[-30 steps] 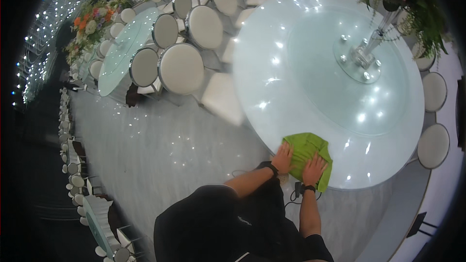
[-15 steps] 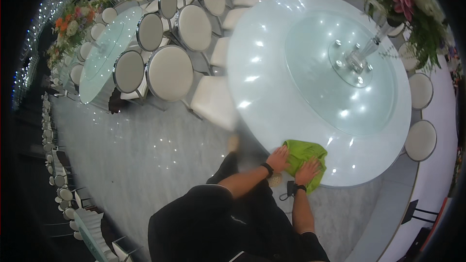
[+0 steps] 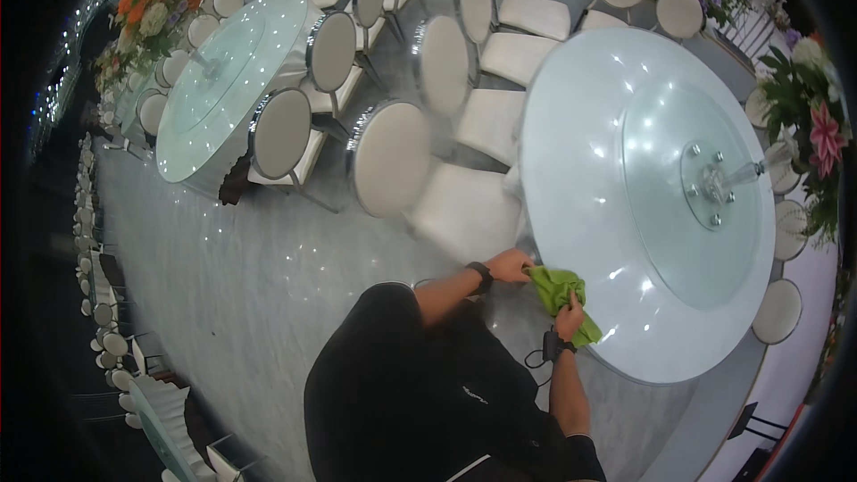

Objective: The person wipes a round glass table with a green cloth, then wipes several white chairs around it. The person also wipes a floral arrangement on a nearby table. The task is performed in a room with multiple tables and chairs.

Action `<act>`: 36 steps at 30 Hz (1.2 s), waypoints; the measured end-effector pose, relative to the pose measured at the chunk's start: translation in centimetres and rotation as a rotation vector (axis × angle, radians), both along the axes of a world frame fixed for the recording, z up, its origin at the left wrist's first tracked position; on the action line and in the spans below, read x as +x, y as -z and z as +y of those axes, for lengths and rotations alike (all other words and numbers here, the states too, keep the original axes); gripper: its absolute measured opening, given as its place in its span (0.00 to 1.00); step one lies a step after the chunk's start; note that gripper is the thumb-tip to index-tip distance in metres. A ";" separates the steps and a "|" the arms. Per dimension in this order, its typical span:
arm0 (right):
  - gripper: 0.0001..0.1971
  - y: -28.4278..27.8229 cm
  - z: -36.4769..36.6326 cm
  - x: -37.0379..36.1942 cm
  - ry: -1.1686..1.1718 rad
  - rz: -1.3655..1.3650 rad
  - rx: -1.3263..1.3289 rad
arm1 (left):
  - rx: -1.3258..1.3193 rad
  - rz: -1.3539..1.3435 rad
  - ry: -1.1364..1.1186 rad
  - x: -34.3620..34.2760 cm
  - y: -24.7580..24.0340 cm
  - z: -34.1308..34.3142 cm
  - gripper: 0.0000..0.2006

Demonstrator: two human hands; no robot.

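A bunched lime-green cloth is at the near-left edge of a round white table. My left hand pinches the cloth's left corner just off the table's rim. My right hand grips the cloth's lower right part, fingers closed round a fold. One end of the cloth hangs down past my right hand by the table edge. Both wrists wear dark bands, and a small dark device with a cord sits at my right wrist.
A round glass turntable lies on the table, bearing a clear stand topped with flowers. White padded chairs stand along the table's left side. Another glass-topped table is farther left. Grey shiny floor spreads to my left.
My hands lay flat on the spread cloth; now they grip it and it is gathered up at the table's edge. The view has shifted, so the table sits farther right.
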State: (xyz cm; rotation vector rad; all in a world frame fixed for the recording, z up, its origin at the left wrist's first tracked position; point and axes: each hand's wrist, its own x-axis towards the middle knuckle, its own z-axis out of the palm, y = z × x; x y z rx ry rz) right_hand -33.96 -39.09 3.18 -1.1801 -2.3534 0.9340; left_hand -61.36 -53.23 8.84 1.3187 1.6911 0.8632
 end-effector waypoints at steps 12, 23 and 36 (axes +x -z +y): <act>0.18 -11.1 -15.9 -13.4 -0.290 0.217 0.041 | 0.142 -0.115 -0.769 -9.4 -9.4 -26.1 0.11; 0.23 -14.5 -36.9 -23.4 -0.403 0.306 0.033 | 0.375 -0.006 -0.878 -22.3 -13.6 -43.0 0.09; 0.44 -12.6 -48.1 -46.9 -0.255 0.230 -0.048 | 0.346 -0.434 -0.768 -46.3 -7.6 -44.5 0.11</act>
